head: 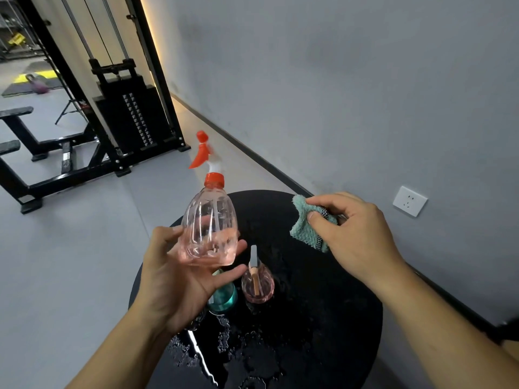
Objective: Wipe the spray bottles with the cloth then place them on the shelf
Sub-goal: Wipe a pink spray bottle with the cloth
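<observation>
Left hand (179,279) grip holds the pink spray bottle (209,228) by its base, raised above the wet black bench (323,318). Right hand (356,234) grip pinches the green cloth (304,228) beside it. Teal bottle (224,297) and small pink bottle (257,284) stand on bench.

A: Round black table (323,318), occupancy?

B: Left-centre: teal bottle (224,297) and small pink bottle (257,286), just beside each other, upright. Near edge: water puddle (224,349), flat, no barrier.

A: Free surface?

B: Right half and far edge, bare.

A: Airspace above?

B: Left hand (179,279) holds the clear pink spray bottle (209,234) over the left edge, directly above the teal bottle. Right hand (354,234), gripping the cloth (306,223), hangs over the far right edge. Open gap between the hands.

A: Surroundings?

B: Wall (365,94) close beyond the far right edge; open floor (84,248) left.
</observation>
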### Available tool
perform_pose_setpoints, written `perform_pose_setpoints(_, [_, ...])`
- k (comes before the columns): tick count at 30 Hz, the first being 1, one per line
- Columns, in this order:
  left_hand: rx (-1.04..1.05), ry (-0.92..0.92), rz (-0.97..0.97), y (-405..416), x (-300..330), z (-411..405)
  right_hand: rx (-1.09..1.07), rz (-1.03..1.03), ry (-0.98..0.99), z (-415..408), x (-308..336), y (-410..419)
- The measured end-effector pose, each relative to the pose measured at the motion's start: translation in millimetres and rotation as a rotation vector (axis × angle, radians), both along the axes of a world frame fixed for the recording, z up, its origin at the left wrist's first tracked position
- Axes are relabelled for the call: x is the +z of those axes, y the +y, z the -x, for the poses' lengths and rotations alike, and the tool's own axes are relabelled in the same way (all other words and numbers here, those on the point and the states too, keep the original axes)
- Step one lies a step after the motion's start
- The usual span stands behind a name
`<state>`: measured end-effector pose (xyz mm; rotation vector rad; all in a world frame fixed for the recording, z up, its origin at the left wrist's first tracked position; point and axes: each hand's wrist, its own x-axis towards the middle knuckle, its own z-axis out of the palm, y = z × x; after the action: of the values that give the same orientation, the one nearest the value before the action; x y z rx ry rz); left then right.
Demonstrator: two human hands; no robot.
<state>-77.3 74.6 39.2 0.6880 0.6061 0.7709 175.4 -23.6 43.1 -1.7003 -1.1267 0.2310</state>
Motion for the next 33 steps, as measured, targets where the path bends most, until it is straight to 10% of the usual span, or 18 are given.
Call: perform_pose_setpoints(33, [-0.168,0.139,-0.133,0,-15,-4,-0.060,-0.120,0.052,-2,16,-6])
